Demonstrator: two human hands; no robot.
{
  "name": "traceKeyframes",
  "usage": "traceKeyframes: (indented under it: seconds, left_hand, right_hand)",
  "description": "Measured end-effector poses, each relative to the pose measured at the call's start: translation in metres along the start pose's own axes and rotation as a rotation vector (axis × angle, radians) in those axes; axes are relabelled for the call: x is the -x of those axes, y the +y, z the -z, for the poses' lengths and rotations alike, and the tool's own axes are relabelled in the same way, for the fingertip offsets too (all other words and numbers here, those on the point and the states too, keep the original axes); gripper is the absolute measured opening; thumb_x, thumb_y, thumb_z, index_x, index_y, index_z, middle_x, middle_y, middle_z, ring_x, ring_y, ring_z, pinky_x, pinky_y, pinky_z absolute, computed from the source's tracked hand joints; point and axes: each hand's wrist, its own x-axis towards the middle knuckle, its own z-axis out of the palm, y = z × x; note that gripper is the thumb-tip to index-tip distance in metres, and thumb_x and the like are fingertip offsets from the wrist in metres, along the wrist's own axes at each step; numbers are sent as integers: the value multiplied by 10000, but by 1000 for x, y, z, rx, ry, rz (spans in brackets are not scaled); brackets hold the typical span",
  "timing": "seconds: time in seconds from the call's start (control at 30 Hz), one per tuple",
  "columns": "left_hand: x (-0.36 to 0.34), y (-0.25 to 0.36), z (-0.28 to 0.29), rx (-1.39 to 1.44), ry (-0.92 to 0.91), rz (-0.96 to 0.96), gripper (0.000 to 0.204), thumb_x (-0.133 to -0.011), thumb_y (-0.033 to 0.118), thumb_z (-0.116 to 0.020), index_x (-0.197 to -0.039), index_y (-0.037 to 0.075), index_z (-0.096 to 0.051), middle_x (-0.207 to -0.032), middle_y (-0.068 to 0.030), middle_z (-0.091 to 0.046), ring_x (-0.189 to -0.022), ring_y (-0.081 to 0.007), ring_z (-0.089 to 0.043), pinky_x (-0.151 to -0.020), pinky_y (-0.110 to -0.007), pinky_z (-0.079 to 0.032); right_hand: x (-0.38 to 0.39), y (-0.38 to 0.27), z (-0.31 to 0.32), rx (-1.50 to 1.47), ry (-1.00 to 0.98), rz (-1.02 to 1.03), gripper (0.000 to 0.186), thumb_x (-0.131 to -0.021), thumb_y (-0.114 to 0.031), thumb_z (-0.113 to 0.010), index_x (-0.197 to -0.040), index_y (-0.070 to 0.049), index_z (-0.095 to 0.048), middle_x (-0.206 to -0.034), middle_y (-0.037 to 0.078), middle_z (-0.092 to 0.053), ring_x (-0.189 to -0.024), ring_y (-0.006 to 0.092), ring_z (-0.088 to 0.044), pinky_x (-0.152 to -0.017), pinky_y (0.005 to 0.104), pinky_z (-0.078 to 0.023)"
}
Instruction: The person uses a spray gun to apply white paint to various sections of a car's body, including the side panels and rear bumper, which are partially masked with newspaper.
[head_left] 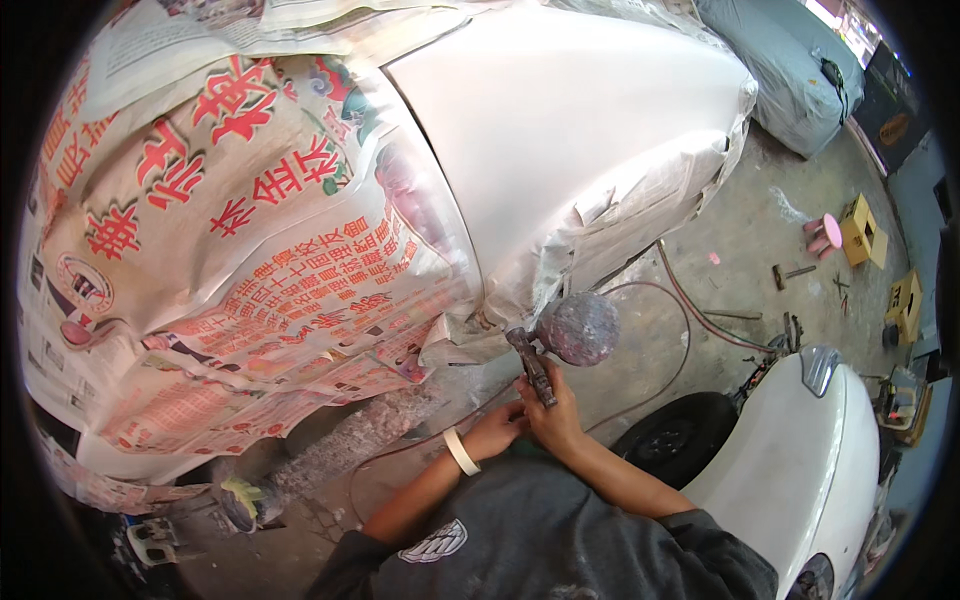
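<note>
My right hand (555,410) is closed around a paint spray gun (530,365), just in front of my chest. A round, paint-stained cup (580,328) sits on the gun's right side. My left hand (497,428) is curled against the right hand, low by the gun; what its fingers hold is hidden. A cream roll of tape (461,452) circles my left wrist. Ahead is a smooth white car fender (570,110), apart from the gun. Red-printed masking paper (300,230) covers the panels left of it, and crumpled paper (640,205) lines its wheel arch.
A thin hose (690,335) loops over the concrete floor. Close on my right are a white car (800,460) and a black tyre (680,435). Farther right lie a hammer (780,277), a pink stool (823,236) and a yellow box (862,235). A plastic-covered car (785,70) stands behind.
</note>
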Motion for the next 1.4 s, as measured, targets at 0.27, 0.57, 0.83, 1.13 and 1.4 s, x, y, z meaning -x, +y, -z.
traceKeyframes:
  seconds: [0.27,0.57,0.83,1.13,1.4]
  left_hand:
    - [19,-35,13,-117,-38,-16,395,-968,191,-566,-1282,-47,-543,-1217,-174,-637,-1127,-252,-598,-974,-361,-449]
    - [52,-57,53,-161,-138,87,390,-975,222,-570,-1254,-50,-577,-1163,-153,-643,-1026,-205,-606,-907,-319,-476]
    - [64,-62,65,-188,-185,31,392,-972,226,-571,-1255,-46,-580,-1152,-146,-645,-1013,-201,-610,-909,-315,-472]
    - [63,-71,75,-194,-231,19,389,-971,234,-580,-1253,-35,-576,-1067,-100,-645,-938,-167,-602,-871,-298,-474]
    - [57,-69,78,-157,-249,38,352,-982,223,-571,-1236,-20,-581,-1058,-76,-640,-937,-144,-592,-864,-280,-468]
  right_hand:
    - [-5,27,-45,159,117,148,420,-885,-181,-715,-1223,-15,-530,-980,222,-676,-906,417,-658,-728,434,-511]
    - [7,27,-79,127,228,123,427,-875,-207,-734,-1203,-11,-540,-1052,259,-659,-972,452,-633,-762,453,-511]
    - [13,26,-90,223,327,54,442,-877,-203,-733,-1229,-27,-530,-1034,230,-677,-938,424,-657,-748,438,-518]
    - [24,-4,-74,208,497,45,378,-888,-178,-721,-1191,-40,-541,-908,169,-692,-781,332,-683,-672,402,-511]
    - [20,-64,-31,42,261,37,302,-887,-188,-729,-1102,-37,-580,-724,110,-624,-636,182,-599,-590,345,-471]
